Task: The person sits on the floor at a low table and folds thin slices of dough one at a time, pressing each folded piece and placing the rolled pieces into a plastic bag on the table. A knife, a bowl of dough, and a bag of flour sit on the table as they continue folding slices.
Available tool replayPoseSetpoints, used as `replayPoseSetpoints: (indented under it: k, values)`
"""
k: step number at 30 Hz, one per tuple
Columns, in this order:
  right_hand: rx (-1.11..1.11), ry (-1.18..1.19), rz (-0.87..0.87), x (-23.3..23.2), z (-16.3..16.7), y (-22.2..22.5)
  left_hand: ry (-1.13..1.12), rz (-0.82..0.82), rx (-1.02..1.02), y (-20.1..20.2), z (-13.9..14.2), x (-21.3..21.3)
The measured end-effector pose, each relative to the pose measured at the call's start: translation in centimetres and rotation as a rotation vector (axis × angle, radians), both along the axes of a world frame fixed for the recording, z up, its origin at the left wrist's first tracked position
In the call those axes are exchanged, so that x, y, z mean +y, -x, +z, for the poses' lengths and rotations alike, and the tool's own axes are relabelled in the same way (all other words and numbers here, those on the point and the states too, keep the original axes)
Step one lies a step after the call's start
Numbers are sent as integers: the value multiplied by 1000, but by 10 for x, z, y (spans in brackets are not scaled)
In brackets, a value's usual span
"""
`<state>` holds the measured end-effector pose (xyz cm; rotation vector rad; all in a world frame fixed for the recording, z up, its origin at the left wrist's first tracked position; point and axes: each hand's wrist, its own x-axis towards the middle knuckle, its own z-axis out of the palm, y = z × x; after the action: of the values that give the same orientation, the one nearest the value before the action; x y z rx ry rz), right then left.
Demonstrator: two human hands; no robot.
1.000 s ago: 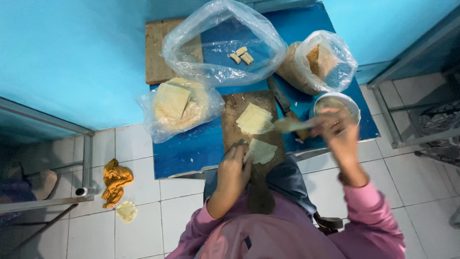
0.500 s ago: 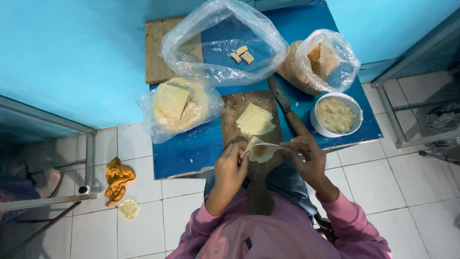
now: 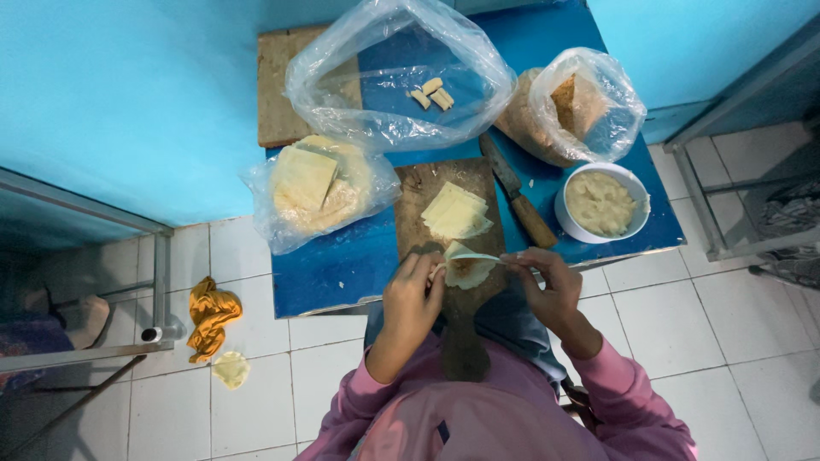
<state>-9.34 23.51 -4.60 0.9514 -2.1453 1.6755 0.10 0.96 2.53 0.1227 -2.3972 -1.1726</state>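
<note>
Below, seen from overhead, two hands meet over the near end of a wooden board [image 3: 444, 213]; the left hand [image 3: 412, 294] is curled, its fingertips pinching the edge of a pale wrapper [image 3: 468, 271] that lies on the board; the right hand [image 3: 547, 282] is closed around a thin spoon [image 3: 478, 257], whose tip rests over the wrapper, just beside the left fingertips; both sleeves are pink.

Just beyond the hands, further up the board, lies a small stack [image 3: 457, 212] of pale square sheets; beyond the right hand a knife [image 3: 517, 201] with a wooden handle lies slantwise beside the board; further right of it stands a white bowl [image 3: 601, 203] of pale mash; beyond the bowl sits a clear bag [image 3: 581, 107] of brownish crumbs.

Beyond the left hand and to its left, another bag [image 3: 320, 192] holds a round pile of pale sheets; furthest from the hands, a big open bag [image 3: 397, 77] holds a few small rolled pieces [image 3: 431, 94]; a second board [image 3: 278, 85] lies partly under it.

All of this rests on a blue table [image 3: 342, 265] set against a turquoise wall [image 3: 128, 94]; the floor [image 3: 683, 324] is white tile; well left of the left hand, an orange cloth [image 3: 209, 316] lies crumpled on the tiles, with a pale scrap [image 3: 230, 369] near it; metal rack legs [image 3: 726, 213] stand to the right of the table.
</note>
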Motion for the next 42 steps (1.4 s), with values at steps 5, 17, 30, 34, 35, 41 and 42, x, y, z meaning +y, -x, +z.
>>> replayPoseSetpoints:
  k: [5,17,30,34,35,41,42]
  values:
    - [-23,50,10,-1,-2,-2,14,-21,22,-2,3,-1]
    - [-125,68,11,-3,-3,-3,-13,-38,5,-2,1,-2]
    - [-52,30,-346,28,71,47,110,0,31,-3,-9,1]
    - [153,-26,-446,37,105,100,106,19,21,-2,-10,2]
    - [163,-49,-460,36,109,109,110,23,30,-2,-11,3]
    - [253,-197,-501,23,107,127,88,17,89,2,-12,3]
    - [251,-196,-496,23,106,126,58,9,62,1,-13,3]
